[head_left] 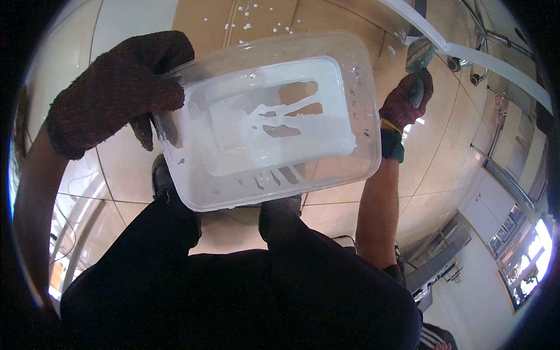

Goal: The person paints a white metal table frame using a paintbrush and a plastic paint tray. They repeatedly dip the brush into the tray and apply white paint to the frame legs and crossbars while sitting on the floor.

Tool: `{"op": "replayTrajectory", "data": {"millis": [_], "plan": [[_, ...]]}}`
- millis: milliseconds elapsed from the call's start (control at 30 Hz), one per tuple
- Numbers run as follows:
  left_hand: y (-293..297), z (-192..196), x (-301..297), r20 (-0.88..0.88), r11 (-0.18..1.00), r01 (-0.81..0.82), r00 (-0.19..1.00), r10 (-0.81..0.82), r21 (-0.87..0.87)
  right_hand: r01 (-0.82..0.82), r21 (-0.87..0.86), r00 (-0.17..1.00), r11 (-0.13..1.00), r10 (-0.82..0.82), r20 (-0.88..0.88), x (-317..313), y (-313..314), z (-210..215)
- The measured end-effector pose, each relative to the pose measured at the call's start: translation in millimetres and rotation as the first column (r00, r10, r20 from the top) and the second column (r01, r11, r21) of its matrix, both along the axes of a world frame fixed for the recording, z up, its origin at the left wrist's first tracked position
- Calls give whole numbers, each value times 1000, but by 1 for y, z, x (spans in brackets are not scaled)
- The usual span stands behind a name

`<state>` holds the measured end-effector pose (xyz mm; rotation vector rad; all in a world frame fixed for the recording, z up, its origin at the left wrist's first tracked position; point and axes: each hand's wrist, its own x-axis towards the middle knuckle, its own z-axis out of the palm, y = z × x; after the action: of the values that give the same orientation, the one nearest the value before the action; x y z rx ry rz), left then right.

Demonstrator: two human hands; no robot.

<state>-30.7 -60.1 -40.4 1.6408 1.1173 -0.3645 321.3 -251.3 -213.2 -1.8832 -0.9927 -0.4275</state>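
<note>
My left hand [125, 87], in a dark red and black knit glove, is closed round the left rim of a clear plastic tub [366, 116]. The tub is tilted, and white paint [233, 146] lies pooled and streaked over its bottom, with bare see-through patches in the middle. Beyond the tub's right side, apart from it, is my right hand [407, 99] in a similar glove with a dark green cuff. Its fingers look curled, and a grey-green shape [420, 55] sticks out past them; whether that is a tool or coated glove fingers is unclear.
Brown cardboard [256, 17] spotted with white drops lies on the tiled floor [431, 151] beyond the tub. A white curved edge [466, 51] crosses the upper right, with castor wheels [475, 78] behind it. My dark shoes [163, 178] show below the tub.
</note>
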Motion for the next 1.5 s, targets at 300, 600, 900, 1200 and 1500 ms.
{"op": "replayTrajectory", "data": {"millis": [300, 600, 900, 1200, 1500], "plan": [[9, -4, 3, -57, 984, -61, 997, 52, -166, 18, 72, 991, 997, -9, -131, -13, -20, -5], [13, 6, 9, -43, 992, 76, 996, -81, -105, -1, 318, 879, 948, 152, -452, -5, -30, -3], [11, -4, 0, -14, 991, 3, 1000, -4, -133, 8, 299, 882, 954, 134, -451, -10, -19, -18], [6, -5, 3, -52, 993, -40, 998, 35, -113, -150, 457, 691, 877, 423, -586, 1, -43, -31], [9, -6, 1, -31, 994, 22, 999, -26, -106, 126, 233, 897, 964, -10, -442, -19, 17, -7]]}}
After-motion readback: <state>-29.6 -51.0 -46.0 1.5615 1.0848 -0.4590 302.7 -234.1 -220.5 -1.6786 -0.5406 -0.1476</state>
